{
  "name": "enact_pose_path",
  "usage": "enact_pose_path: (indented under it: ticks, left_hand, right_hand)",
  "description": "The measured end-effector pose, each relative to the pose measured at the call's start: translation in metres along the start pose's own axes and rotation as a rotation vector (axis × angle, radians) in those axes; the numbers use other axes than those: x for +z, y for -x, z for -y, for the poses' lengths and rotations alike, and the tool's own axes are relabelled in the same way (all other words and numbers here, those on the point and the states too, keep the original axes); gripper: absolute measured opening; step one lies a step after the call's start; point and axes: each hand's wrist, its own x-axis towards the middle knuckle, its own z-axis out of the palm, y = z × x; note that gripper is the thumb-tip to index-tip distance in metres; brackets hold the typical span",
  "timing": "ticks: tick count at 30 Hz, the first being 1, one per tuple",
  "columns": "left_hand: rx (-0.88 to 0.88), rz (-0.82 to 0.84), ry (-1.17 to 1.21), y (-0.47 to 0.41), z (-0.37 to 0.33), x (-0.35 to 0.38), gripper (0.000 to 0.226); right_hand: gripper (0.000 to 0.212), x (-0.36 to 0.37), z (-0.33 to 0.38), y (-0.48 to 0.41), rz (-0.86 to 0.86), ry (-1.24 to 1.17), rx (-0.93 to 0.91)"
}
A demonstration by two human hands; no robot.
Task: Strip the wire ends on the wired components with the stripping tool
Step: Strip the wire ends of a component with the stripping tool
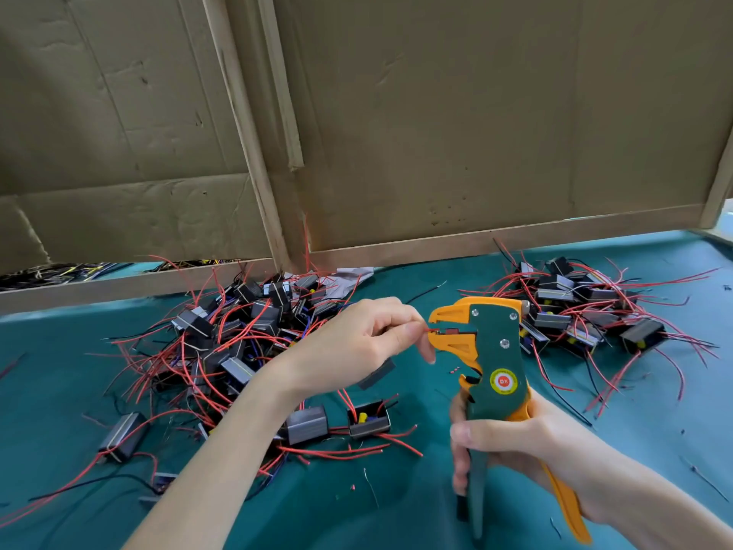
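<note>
- Above the green worktop [396, 518], head view: the left hand [357, 343] pinches a thin red wire [431, 330] in its grip.
- That wire lies level, pointing right, its end between the orange jaws of the stripping tool [492, 351]; its grey component [377, 373] hangs under the hand.
- Lower right, the right hand [515, 442] wraps its grip round the upright tool's handles.

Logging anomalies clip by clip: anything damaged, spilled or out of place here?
Minor only: the cardboard backing is torn at its lower left edge, and small red insulation scraps lie loose on the green mat.
</note>
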Motion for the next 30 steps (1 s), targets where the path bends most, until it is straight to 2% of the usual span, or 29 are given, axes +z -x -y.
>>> enact_pose_path:
  ticks: [5, 10, 13, 15, 17, 19, 21, 27, 28, 30]
  left_hand:
    - [-0.015, 0.025, 0.005, -0.001, 0.002, -0.002, 0.031]
    - [-0.051, -0.041, 0.009, -0.007, 0.014, 0.005, 0.024]
    - [-0.093, -0.098, -0.062, -0.01, 0.023, 0.011, 0.02]
    - [-0.115, -0.204, -0.144, -0.013, 0.026, 0.009, 0.018]
    - [-0.098, -0.373, -0.158, -0.018, 0.025, 0.003, 0.018]
    - [-0.046, -0.541, -0.081, -0.028, 0.016, -0.004, 0.019]
    - [0.021, -0.627, 0.059, -0.045, 0.0, -0.007, 0.02]
    - [0.189, -0.517, 0.308, -0.125, -0.061, 0.018, 0.02]
    - [0.19, -0.479, 0.35, -0.137, -0.068, 0.028, 0.021]
    - [0.181, -0.292, 0.43, -0.153, -0.077, 0.046, 0.03]
  right_hand:
    - [0.035, 0.005, -0.005, 0.003, -0.073, 0.034, 0.022]
    - [0.039, 0.015, -0.017, -0.001, -0.295, -0.043, 0.049]
    - [0.028, 0.013, -0.015, -0.004, -0.208, -0.168, 0.073]
    - [0.022, 0.012, -0.014, -0.007, -0.135, -0.256, 0.087]
    - [0.024, 0.009, -0.015, -0.01, -0.131, -0.291, 0.104]
    - [0.022, 0.007, -0.018, -0.012, -0.152, -0.365, 0.126]
    - [0.02, 0.005, -0.017, -0.013, -0.186, -0.45, 0.168]
    - [0.01, 0.005, -0.015, -0.015, -0.217, -0.495, 0.193]
    - [0.008, 0.005, -0.015, -0.015, -0.226, -0.501, 0.191]
    - [0.014, 0.003, -0.017, -0.015, -0.224, -0.514, 0.191]
